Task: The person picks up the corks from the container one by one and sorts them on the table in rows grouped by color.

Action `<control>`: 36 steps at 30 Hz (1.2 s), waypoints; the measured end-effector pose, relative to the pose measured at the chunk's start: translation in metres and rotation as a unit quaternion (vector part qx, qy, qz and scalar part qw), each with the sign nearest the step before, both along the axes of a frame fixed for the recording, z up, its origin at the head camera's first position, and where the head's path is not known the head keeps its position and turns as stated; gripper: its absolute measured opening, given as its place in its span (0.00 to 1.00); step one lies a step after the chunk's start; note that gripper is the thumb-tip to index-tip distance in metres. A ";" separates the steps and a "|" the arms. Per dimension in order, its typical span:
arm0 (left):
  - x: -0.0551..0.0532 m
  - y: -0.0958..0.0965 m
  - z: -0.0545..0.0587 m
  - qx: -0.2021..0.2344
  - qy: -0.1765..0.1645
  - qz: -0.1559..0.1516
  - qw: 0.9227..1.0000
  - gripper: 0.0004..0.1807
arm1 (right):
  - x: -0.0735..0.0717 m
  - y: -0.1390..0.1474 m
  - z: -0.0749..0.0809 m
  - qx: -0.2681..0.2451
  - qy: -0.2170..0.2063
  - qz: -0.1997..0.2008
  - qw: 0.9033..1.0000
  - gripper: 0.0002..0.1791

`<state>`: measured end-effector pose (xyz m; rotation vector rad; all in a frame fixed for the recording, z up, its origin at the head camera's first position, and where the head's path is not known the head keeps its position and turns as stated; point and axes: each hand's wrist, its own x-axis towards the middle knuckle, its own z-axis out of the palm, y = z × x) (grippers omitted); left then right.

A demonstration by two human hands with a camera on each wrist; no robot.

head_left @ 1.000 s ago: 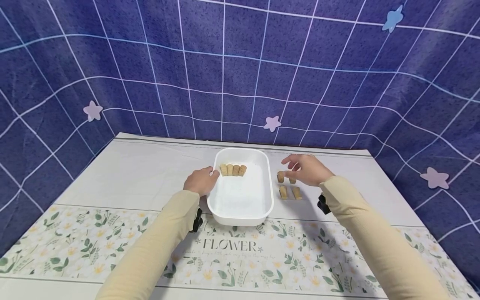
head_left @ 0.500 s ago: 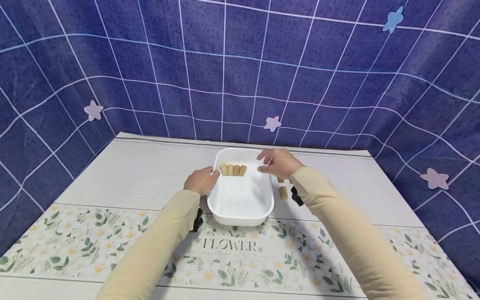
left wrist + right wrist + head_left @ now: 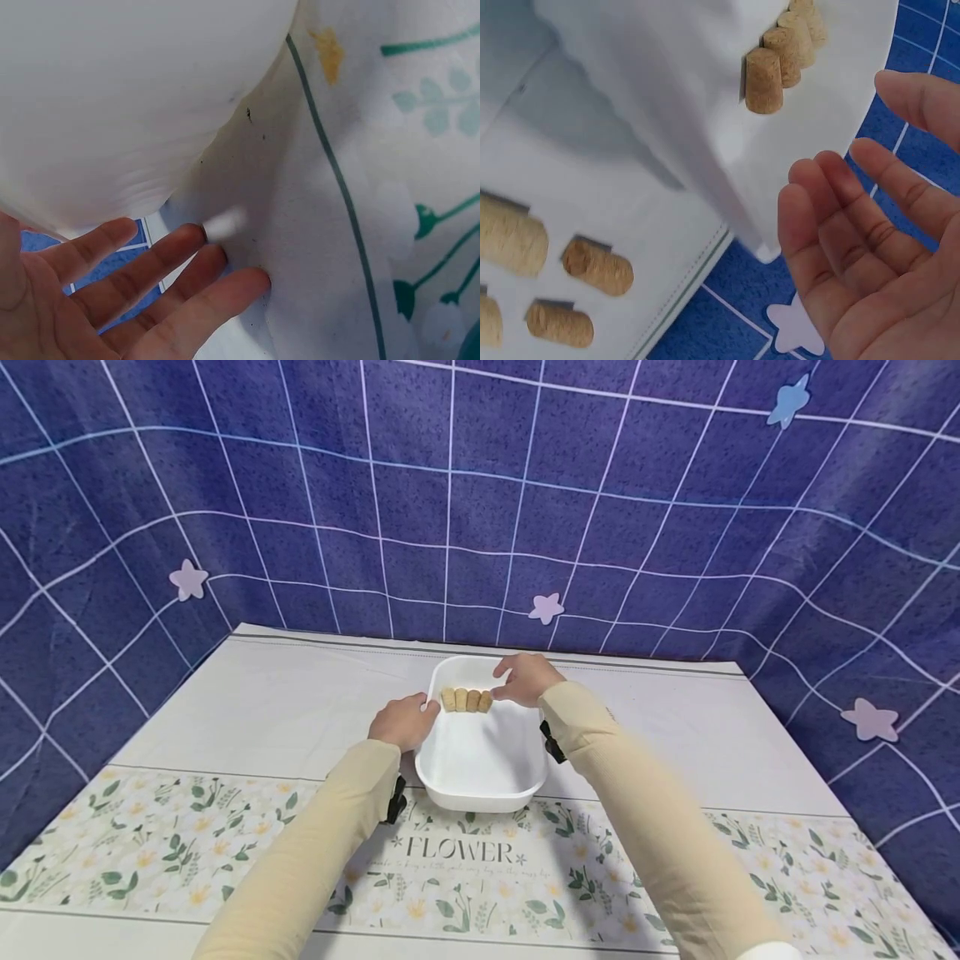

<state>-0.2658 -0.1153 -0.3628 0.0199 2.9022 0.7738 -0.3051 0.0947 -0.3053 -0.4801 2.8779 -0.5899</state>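
Observation:
In the head view, a row of several tan corks (image 3: 467,700) lies inside a white rectangular tub (image 3: 480,777), toward its far left. My left hand (image 3: 400,723) grips the tub's left rim, its thumb over the edge; the left wrist view shows the fingers (image 3: 202,300) spread outside the wall. My right hand (image 3: 528,680) reaches over the tub's right side, thumb tip close to the rightmost cork. Seen from the right wrist, that hand (image 3: 877,247) has loosely bent fingers with nothing between them, apart from the nearest cork (image 3: 765,82).
More corks (image 3: 600,268) lie on the white table cover outside the tub, hidden behind the right arm in the head view. A floral "FLOWER" band (image 3: 300,860) runs along the front. Behind the table hangs a blue gridded cloth (image 3: 480,510) with stars.
My right hand has moved left from the loose corks on the table, over the tub's right rim, to the end of the cork row. The left hand has stayed at the rim.

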 end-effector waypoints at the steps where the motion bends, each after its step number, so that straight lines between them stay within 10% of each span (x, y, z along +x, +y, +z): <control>1: 0.000 0.000 0.000 0.000 0.000 0.000 1.000 0.31 | -0.002 -0.003 -0.002 0.002 -0.002 -0.008 1.000 0.23; 19: 0.001 0.000 -0.001 -0.001 0.005 0.003 1.000 0.31 | -0.023 -0.037 -0.030 0.104 -0.009 -0.052 0.993 0.22; 36: 0.001 0.000 0.000 -0.004 0.013 -0.001 1.000 0.31 | -0.028 -0.040 -0.059 0.094 0.001 -0.093 0.991 0.07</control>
